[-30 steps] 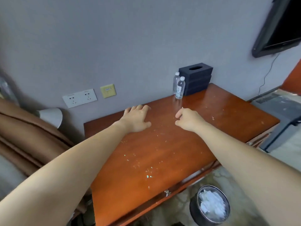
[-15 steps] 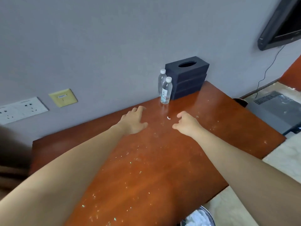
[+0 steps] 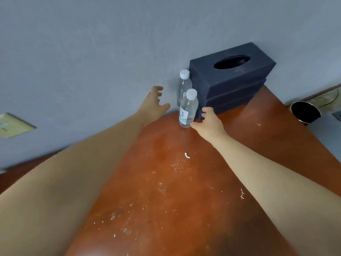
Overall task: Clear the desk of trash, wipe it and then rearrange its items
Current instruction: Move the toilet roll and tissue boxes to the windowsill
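- Left hand (image 3: 154,104) and right hand (image 3: 208,122) have advanced to the far edge of the desk (image 3: 249,145).
- Crumbs (image 3: 177,166) and a white scrap (image 3: 187,155) litter its middle.
- Right thumb touches the front water bottle (image 3: 188,109), fingers parted; left is spread, empty, beside the rear water bottle (image 3: 182,85).
- Rearranging, seemingly: next, close on both bottles.

One cam only, head-worn, so no 2nd view to share anything w/. It looks fwd & down from above the near side of the tabletop (image 3: 258,145), facing the grey wall (image 3: 92,43) at the back. Wide-angle lens: straight edges bend, forearms (image 3: 73,182) loom big in the bottom corners. Left hand (image 3: 153,104) & right hand (image 3: 208,124) land approx mid-frame, w/ two bottles (image 3: 188,109) & a dark tissue box (image 3: 230,78) just above, centre-right. Cam sits close; tabletop fills most of the lower frame. A dark bin (image 3: 305,111) peeks in at the right edge.
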Action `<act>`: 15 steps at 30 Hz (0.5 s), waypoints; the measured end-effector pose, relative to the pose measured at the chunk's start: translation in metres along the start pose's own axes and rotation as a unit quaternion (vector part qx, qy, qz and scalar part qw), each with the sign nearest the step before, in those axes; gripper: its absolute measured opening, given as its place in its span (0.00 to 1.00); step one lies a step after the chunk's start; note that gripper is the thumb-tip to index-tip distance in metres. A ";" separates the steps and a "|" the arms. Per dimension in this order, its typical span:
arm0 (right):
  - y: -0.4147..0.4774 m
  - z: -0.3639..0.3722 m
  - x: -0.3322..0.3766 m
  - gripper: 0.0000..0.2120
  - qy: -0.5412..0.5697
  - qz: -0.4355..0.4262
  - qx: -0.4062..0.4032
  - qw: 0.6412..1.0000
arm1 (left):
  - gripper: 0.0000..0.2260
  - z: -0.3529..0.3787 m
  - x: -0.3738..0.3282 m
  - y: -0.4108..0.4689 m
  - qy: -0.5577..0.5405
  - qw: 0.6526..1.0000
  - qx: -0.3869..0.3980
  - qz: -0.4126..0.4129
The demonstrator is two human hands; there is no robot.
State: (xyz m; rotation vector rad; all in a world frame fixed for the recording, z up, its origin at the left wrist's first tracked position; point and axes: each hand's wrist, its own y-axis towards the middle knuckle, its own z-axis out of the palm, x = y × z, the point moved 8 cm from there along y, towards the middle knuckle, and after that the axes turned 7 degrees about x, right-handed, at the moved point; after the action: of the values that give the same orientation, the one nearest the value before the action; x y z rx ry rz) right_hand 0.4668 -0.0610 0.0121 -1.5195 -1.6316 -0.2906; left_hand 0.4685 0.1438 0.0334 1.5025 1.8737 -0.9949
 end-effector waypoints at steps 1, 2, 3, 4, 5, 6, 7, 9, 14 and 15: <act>0.015 0.004 -0.004 0.32 0.004 -0.001 -0.002 1.000 | 0.28 0.003 0.001 0.016 -0.004 1.000 -0.003 -0.001; 0.022 0.007 -0.006 0.31 0.009 -0.007 -0.006 1.000 | 0.27 0.004 -0.001 0.025 -0.006 1.000 -0.006 0.006; 0.030 0.010 -0.008 0.31 0.020 -0.014 -0.008 1.000 | 0.27 0.006 -0.003 0.035 -0.006 1.000 -0.010 0.015; 0.039 0.014 -0.010 0.30 0.034 -0.017 -0.010 0.999 | 0.27 0.009 -0.004 0.046 -0.007 1.000 -0.014 0.023; 0.047 0.018 -0.011 0.30 0.050 -0.019 -0.011 0.999 | 0.27 0.012 -0.005 0.055 -0.006 0.999 -0.017 0.032; 0.054 0.022 -0.012 0.29 0.064 -0.019 -0.012 0.998 | 0.27 0.016 -0.004 0.063 -0.004 0.999 -0.017 0.042; 0.061 0.026 -0.014 0.29 0.072 -0.017 -0.017 0.997 | 0.27 0.021 -0.004 0.070 -0.001 0.999 -0.014 0.050; 0.072 0.032 -0.015 0.29 0.080 -0.012 -0.034 0.996 | 0.27 0.030 0.001 0.080 0.004 0.998 -0.002 0.058; 0.075 0.033 -0.021 0.29 0.103 -0.025 -0.053 0.993 | 0.29 0.048 0.006 0.094 -0.036 0.998 0.021 0.038; 0.073 0.032 -0.023 0.29 0.105 -0.034 -0.053 0.992 | 0.30 0.050 0.007 0.095 -0.045 0.998 0.014 0.030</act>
State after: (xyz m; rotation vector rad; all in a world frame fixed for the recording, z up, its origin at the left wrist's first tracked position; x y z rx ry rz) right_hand 0.5162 -0.0389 -0.0504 -1.4590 -1.5219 -0.5635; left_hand 0.5572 0.1172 -0.0215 1.4972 1.7485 -1.0475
